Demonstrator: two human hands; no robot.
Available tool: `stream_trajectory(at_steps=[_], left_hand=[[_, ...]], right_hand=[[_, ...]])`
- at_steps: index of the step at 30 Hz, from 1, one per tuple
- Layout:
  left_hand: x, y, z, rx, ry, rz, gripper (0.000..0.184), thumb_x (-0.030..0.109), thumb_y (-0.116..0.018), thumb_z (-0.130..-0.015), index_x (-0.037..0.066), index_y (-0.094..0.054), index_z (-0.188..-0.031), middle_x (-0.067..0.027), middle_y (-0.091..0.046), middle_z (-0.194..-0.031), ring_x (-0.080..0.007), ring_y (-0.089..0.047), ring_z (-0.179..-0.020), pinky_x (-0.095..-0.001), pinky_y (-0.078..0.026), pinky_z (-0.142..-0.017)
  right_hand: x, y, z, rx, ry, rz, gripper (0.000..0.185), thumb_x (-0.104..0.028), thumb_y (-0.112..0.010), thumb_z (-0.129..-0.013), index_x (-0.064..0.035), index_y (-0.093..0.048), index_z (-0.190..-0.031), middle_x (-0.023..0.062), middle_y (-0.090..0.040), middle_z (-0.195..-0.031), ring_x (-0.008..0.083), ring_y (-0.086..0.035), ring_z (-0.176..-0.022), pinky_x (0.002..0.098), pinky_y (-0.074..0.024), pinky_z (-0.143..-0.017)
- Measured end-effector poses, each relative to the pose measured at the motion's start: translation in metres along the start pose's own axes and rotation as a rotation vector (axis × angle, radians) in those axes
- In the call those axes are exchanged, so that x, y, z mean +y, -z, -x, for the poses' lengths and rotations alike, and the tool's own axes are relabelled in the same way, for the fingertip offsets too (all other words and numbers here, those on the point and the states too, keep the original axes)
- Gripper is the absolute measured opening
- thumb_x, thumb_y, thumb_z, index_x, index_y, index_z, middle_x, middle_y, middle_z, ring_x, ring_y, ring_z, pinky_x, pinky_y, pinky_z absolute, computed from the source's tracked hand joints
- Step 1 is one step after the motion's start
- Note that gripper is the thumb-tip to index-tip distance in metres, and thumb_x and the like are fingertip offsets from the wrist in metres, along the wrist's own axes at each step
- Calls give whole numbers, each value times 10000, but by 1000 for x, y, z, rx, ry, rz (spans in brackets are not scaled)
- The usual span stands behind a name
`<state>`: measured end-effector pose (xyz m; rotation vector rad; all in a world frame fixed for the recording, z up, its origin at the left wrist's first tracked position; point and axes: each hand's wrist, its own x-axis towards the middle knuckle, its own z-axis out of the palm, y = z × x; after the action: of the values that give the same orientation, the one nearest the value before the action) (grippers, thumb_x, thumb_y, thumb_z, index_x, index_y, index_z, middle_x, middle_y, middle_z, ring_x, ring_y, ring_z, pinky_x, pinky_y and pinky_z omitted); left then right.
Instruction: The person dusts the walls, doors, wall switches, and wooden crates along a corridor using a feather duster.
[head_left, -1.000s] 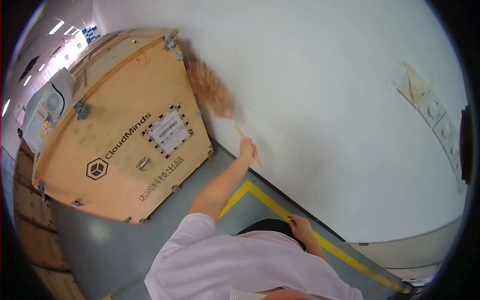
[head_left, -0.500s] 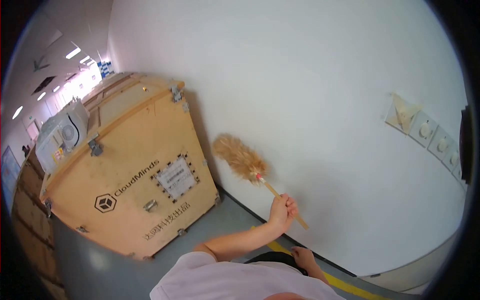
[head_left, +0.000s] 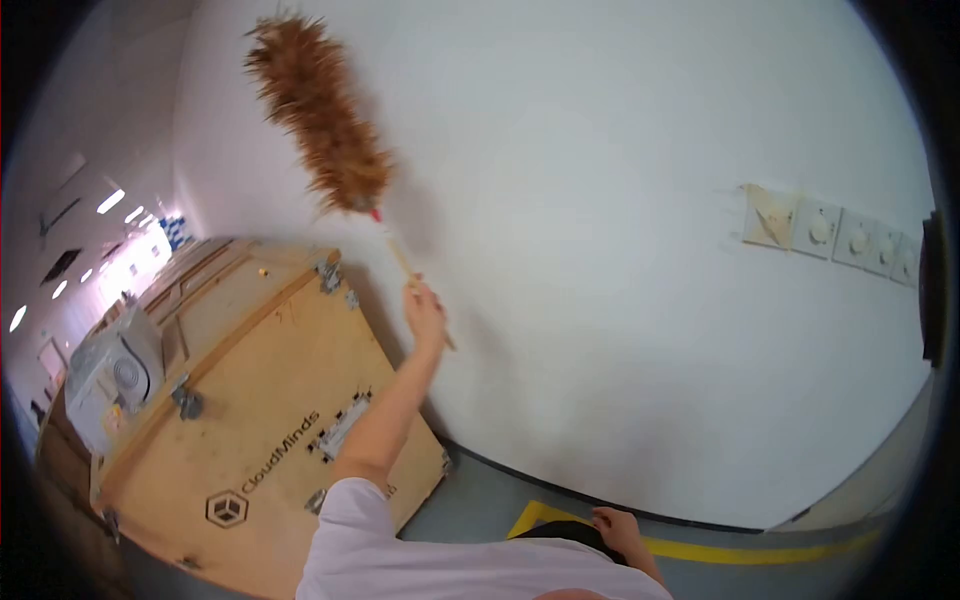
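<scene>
White wall [head_left: 620, 130] spreads across my remote feed, the wooden crate [head_left: 250, 390] beside it. The feather duster [head_left: 325, 120] slants up before the wall — my left hand [head_left: 426, 315] has its fingers wrapped around the handle [head_left: 398, 252]. My right hand [head_left: 621, 532] is low — I cannot tell its fingers' state.

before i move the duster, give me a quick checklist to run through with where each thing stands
1. Grip: ok. The left hand is closed around the handle.
2. Feather head off the wooden crate: ok. It shows above the crate's top, apart from it.
3. Feather head touching the wall: cannot tell. It is in front of the wall, but contact isn't clear.
4. Right hand empty: cannot tell. It is low, fingers curled, no object visible.
5. Duster away from the wall plates: ok. They are well to its right.
6. Wall plates free of tape: not ok. The leftmost has yellowish tape.
</scene>
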<state>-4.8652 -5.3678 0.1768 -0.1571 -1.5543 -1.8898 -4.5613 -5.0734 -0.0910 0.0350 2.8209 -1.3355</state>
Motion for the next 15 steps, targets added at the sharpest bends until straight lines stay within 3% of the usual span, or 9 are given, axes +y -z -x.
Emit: stream_trajectory(at_steps=[5, 8, 12, 15], left_hand=[[-40, 49, -133, 136, -193, -236, 192, 240, -386, -900, 62, -447, -859, 12, -383, -548, -63, -367, -404, -211, -294, -333], [1, 28, -140, 10, -8, -60, 194, 240, -377, -900, 60, -420, -838, 5, -386, -550, -68, -353, -384, -215, -271, -315], [18, -19, -126, -161, -1, -1, 172, 224, -370, -900, 68, -407, -838, -2, -400, -563, -80, -360, -391, -237, -295, -330], [-28, -56, -133, -295, -376, -184, 172, 224, -373, -903, 59, -402, -866, -21, -429, -580, -115, -412, -432, -296, -354, -396]], right_hand=[[-10, -23, 2, 83, -88, 35, 247, -240, -543, -763, -112, -614, -962, 142, -625, -823, 329, -586, -783, 405, -463, -711], [-18, -40, 3, 135, -87, 57, 244, -233, -539, -764, -103, -616, -954, 152, -620, -827, 330, -584, -783, 406, -462, -712], [-26, -60, 1, 206, -119, 6, 245, -218, -539, -766, -81, -612, -956, 161, -617, -829, 332, -583, -785, 405, -463, -704], [-37, -79, 8, 256, -188, -29, 243, -207, -539, -767, -70, -610, -955, 164, -617, -822, 330, -585, -781, 402, -465, -696]])
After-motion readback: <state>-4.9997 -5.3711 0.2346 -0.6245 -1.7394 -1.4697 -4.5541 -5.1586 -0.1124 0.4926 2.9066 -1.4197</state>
